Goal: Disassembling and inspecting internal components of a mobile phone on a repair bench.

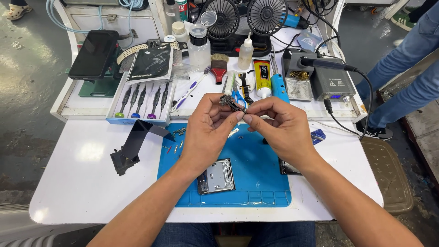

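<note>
My left hand (208, 130) and my right hand (280, 128) meet above a blue work mat (260, 178). Both pinch a small dark circuit board (230, 104) between thumb and fingertips, the left at its near side, the right at its lower end. Below my left wrist an opened phone frame (217, 176) lies on the mat. A second dark phone part (289, 168) lies under my right wrist, mostly hidden. Several small screws and bits (176, 146) are scattered on the mat's left edge.
A tray of screwdrivers (141, 103), a black bent holder (135, 144), a glue tube (262, 77), a red-handled brush (219, 67), bottles, two small fans (247, 18) and a soldering station (331, 82) crowd the white table's back. A person in jeans (407, 68) stands at right.
</note>
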